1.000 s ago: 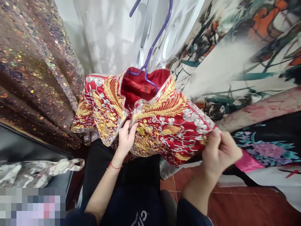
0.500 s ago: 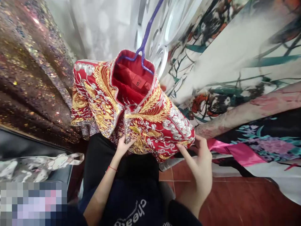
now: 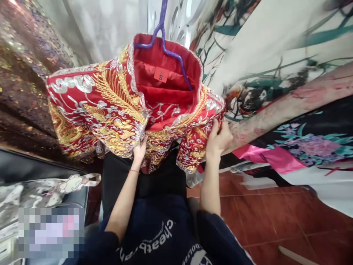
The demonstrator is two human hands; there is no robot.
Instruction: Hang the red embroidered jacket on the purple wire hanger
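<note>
A red jacket [image 3: 116, 121] with gold and silver embroidery hangs from a purple hanger [image 3: 162, 31], its stand-up collar facing me. Inside the neck a small red label [image 3: 161, 74] reads "S". My left hand [image 3: 139, 150] is closed on the jacket's front edge below the collar; its fingertips are partly hidden by the cloth. At the shoulder on the right side, my right hand [image 3: 219, 138] pinches the fabric, with the sleeve hanging just to its left.
Sequined brown-gold fabric [image 3: 24, 92] hangs at left. White cloth with a dark painted pattern [image 3: 248, 66] and black floral fabric with a pink band [image 3: 278, 160] hang at right. A spotted cloth bag [image 3: 33, 193] lies on a dark seat. The floor [image 3: 264, 217] is red tile.
The jacket has turned and opened out, its collar now wider and nearer. My right hand has moved up and left to the shoulder; my left hand has risen slightly along the front edge.
</note>
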